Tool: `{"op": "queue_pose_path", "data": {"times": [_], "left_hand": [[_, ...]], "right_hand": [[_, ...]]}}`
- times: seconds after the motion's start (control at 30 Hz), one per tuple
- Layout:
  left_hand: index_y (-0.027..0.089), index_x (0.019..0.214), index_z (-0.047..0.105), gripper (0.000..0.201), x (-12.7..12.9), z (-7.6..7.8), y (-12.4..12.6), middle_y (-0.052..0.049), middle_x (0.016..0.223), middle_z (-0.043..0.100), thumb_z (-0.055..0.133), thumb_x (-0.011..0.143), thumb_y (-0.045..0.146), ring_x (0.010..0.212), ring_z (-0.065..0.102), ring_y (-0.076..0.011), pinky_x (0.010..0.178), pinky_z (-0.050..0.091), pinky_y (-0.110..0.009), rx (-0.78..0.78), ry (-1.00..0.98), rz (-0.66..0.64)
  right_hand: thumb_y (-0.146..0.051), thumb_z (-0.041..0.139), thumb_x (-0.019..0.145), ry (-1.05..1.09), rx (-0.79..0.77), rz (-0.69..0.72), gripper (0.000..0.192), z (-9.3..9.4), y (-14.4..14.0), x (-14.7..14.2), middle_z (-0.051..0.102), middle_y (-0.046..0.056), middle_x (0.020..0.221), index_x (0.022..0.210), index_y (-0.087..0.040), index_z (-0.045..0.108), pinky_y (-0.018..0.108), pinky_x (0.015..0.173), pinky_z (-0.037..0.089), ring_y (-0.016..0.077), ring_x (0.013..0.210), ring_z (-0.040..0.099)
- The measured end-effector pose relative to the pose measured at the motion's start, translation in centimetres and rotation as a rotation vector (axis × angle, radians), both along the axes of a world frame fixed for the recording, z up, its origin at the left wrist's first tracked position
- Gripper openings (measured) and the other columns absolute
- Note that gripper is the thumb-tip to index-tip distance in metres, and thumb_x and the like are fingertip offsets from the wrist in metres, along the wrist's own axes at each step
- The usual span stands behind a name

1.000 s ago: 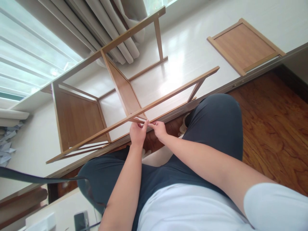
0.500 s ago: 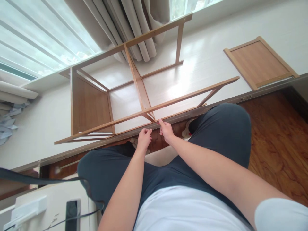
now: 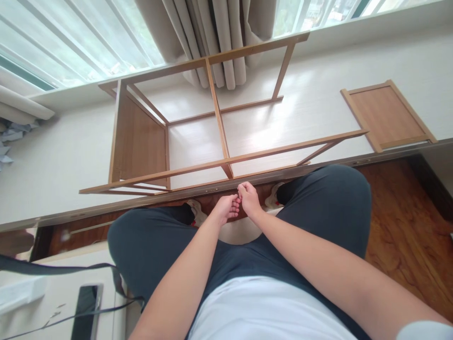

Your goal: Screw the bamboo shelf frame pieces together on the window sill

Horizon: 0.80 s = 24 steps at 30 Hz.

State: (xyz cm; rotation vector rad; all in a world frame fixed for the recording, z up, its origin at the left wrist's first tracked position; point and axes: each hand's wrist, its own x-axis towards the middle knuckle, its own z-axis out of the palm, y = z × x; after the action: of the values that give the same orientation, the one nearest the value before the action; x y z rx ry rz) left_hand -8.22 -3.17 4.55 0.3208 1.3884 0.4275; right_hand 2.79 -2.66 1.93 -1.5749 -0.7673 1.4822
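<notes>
My left hand point(image 3: 227, 209) and my right hand point(image 3: 249, 197) meet above my lap, fingertips close together. Both have curled, pinched fingers; anything between them is too small to make out. Just beyond lies a wooden shelf frame point(image 3: 283, 149) on its side on the white ledge, neither hand touching it. A solid panel point(image 3: 141, 137) closes its left end, and a crosspiece point(image 3: 217, 113) spans its middle. Off to the right rests a separate wooden panel point(image 3: 387, 113) flat on the ledge.
The white ledge point(image 3: 63, 156) runs below the windows, with a grey curtain point(image 3: 226, 42) hanging behind the frame. At lower left, a pale table point(image 3: 56, 278) bears a phone point(image 3: 86, 309), small slim pieces point(image 3: 55, 314) and a dark strap point(image 3: 63, 270). My knees flank my hands.
Both hands have drawn together. My right hand has come away from the frame's near edge toward me, and my left hand has shifted right to meet it. The view has shifted slightly.
</notes>
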Motion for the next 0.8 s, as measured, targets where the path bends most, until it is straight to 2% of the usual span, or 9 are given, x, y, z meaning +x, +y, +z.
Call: {"op": "queue_pose_path", "data": {"times": [0.07, 0.17, 0.27, 0.33, 0.43, 0.63, 0.8], "left_hand": [[0.014, 0.07, 0.059, 0.027, 0.0, 0.1, 0.0, 0.001, 0.058, 0.053, 0.059, 0.087, 0.035, 0.047, 0.051, -0.009, 0.046, 0.042, -0.021, -0.048, -0.063, 0.024], [0.013, 0.073, 0.061, 0.026, -0.1, 0.0, 0.1, -0.002, 0.062, 0.057, 0.058, 0.09, 0.032, 0.049, 0.054, -0.0102, 0.047, 0.044, -0.022, -0.125, -0.171, 0.094], [0.012, 0.078, 0.063, 0.02, -0.5, -0.4, 0.3, -0.003, 0.065, 0.061, 0.06, 0.091, 0.027, 0.052, 0.057, -0.0101, 0.05, 0.047, -0.022, -0.126, -0.267, 0.226], [0.012, 0.081, 0.064, 0.015, -0.7, -0.7, 0.5, -0.003, 0.064, 0.061, 0.06, 0.091, 0.021, 0.053, 0.057, -0.0093, 0.051, 0.048, -0.02, -0.113, -0.301, 0.303], [0.012, 0.082, 0.065, 0.013, -0.9, -1.1, 0.7, -0.002, 0.063, 0.062, 0.06, 0.092, 0.019, 0.053, 0.058, -0.0083, 0.052, 0.047, -0.019, -0.111, -0.341, 0.344], [0.012, 0.084, 0.065, 0.014, -1.4, -1.5, 1.1, -0.001, 0.063, 0.063, 0.067, 0.089, 0.025, 0.053, 0.058, -0.0081, 0.05, 0.047, -0.018, -0.072, -0.381, 0.328], [0.013, 0.088, 0.068, 0.011, -1.3, -1.8, 1.5, 0.0, 0.066, 0.063, 0.075, 0.081, 0.019, 0.053, 0.056, -0.0064, 0.049, 0.044, -0.016, 0.054, -0.31, 0.309]], "right_hand": [[-0.038, 0.054, 0.084, -0.056, 0.095, 0.033, 0.02, 0.5, 0.0, 0.2, 0.055, -0.001, 0.069, 0.075, -0.021, 0.058, 0.029, 0.066, 0.043, 0.0154, 0.065, 0.052], [-0.033, 0.055, 0.083, -0.201, 0.236, 0.103, 0.022, 1.2, -0.1, 0.5, 0.063, 0.005, 0.092, 0.07, -0.02, 0.066, 0.034, 0.085, 0.045, 0.0203, 0.09, 0.058], [-0.03, 0.056, 0.084, -0.316, 0.296, 0.158, 0.022, 1.7, -0.4, 0.8, 0.063, 0.007, 0.112, 0.074, -0.022, 0.074, 0.038, 0.102, 0.039, 0.0241, 0.111, 0.054], [-0.029, 0.059, 0.083, -0.352, 0.308, 0.195, 0.02, 1.8, -0.7, 0.9, 0.061, 0.006, 0.124, 0.077, -0.024, 0.077, 0.04, 0.107, 0.035, 0.0256, 0.12, 0.05], [-0.028, 0.06, 0.083, -0.352, 0.314, 0.236, 0.019, 1.5, -1.0, 0.9, 0.056, 0.005, 0.138, 0.082, -0.024, 0.079, 0.041, 0.112, 0.031, 0.0269, 0.129, 0.046], [-0.029, 0.061, 0.083, -0.277, 0.232, 0.232, 0.02, 0.4, -1.2, 0.8, 0.054, 0.007, 0.141, 0.083, -0.024, 0.08, 0.041, 0.111, 0.033, 0.0273, 0.13, 0.048], [-0.033, 0.059, 0.083, -0.207, 0.233, 0.188, 0.021, -0.2, -1.1, 0.6, 0.059, 0.009, 0.129, 0.079, -0.022, 0.076, 0.037, 0.108, 0.037, 0.0253, 0.126, 0.052]]}}
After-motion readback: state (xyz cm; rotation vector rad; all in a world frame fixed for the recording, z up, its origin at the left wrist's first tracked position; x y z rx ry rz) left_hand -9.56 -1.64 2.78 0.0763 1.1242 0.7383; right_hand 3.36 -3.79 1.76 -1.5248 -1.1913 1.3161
